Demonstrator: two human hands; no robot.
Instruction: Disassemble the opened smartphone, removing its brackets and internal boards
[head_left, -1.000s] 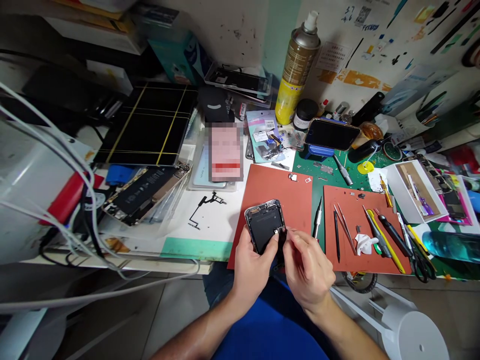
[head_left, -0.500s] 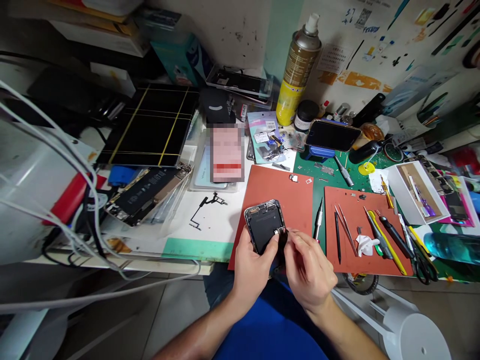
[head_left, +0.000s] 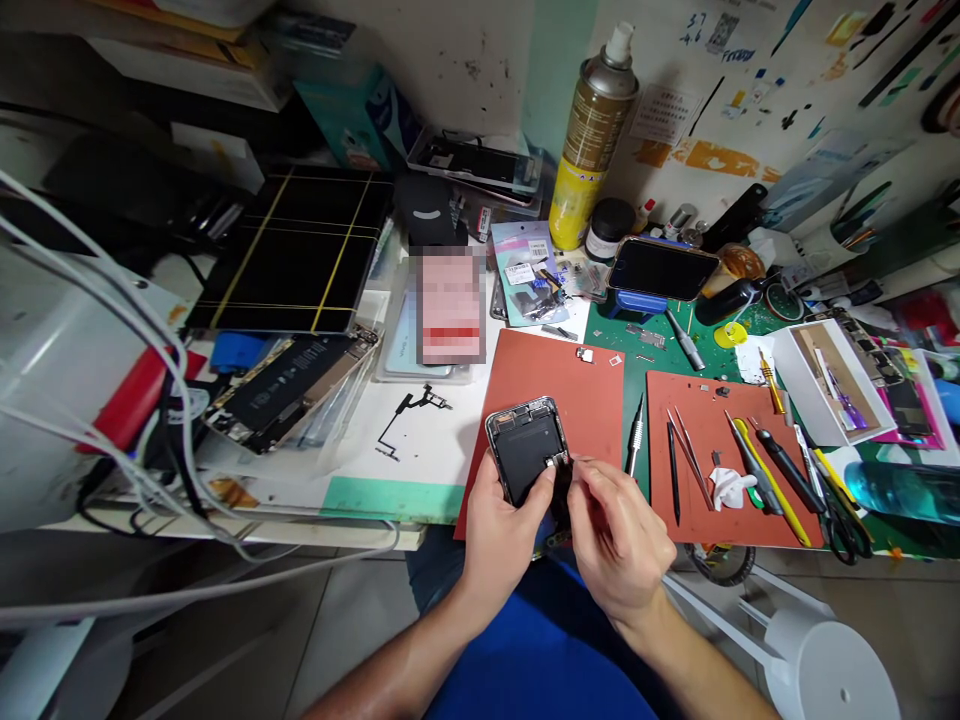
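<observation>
An opened smartphone, its dark inside facing up, is tilted over the front of the reddish-brown mat. My left hand wraps around its lower left side, with the thumb lying across the inside near a small shiny part. At the phone's right edge is my right hand, thumb and forefinger pinched together. Whatever those fingertips may hold is too small to make out. A thin black flex cable lies on the white surface left of the mat.
On the right-hand mat lie tweezers, a yellow-and-grey tool and scissors. A screwdriver lies between the mats. Behind stand a spray can and a propped phone. White cables hang at left.
The view has shifted slightly. My hands keep nearly the same hold on the phone, with the right fingertips still at its right edge.
</observation>
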